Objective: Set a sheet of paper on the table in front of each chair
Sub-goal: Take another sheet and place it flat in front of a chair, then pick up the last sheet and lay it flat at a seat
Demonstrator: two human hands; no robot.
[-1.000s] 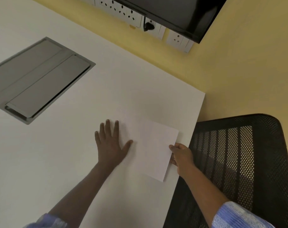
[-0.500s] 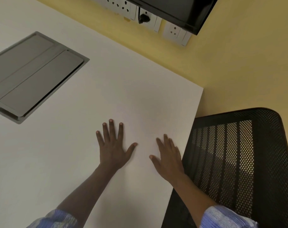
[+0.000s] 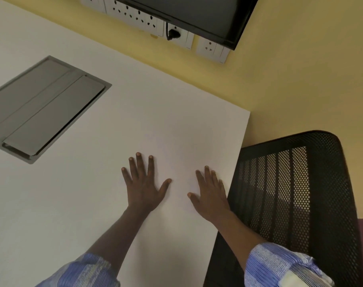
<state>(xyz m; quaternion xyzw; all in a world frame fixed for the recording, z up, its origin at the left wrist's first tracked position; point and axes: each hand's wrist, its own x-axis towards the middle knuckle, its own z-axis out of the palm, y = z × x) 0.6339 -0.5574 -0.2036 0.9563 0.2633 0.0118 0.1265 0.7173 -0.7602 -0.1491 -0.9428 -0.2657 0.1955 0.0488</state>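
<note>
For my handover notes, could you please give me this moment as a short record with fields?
left hand: flat on the table, fingers straight and spread
right hand: flat, fingers straight, near the table edge beside the chair
sheet of paper: white on white, only faintly visible between the hands; edges too faint to trace
table: white, with a grey flap panel set into it
chair: black mesh back, at the table's right edge
wall: yellow, with sockets and a dark screen

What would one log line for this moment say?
left hand: flat on table | right hand: flat on table | sheet: faint, between hands | chair: at table edge
</note>
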